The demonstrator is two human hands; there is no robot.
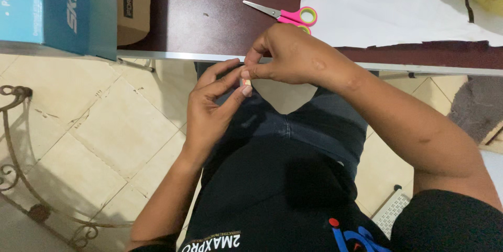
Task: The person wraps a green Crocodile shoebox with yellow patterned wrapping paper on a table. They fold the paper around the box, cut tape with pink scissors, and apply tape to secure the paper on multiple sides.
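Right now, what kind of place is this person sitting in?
Probably a room at home used for crafts: a dark table holds pink-handled scissors and cut white paper, a blue box sits nearby, and the floor is beige tile.

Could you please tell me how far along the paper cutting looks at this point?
Already done, it seems: the white sheet on the dark table has ragged cut edges, and the pink-handled scissors lie set down beside it. In hand: the left hand and right hand pinch a small item against a cut white paper piece over the lap. What is left cannot be judged.
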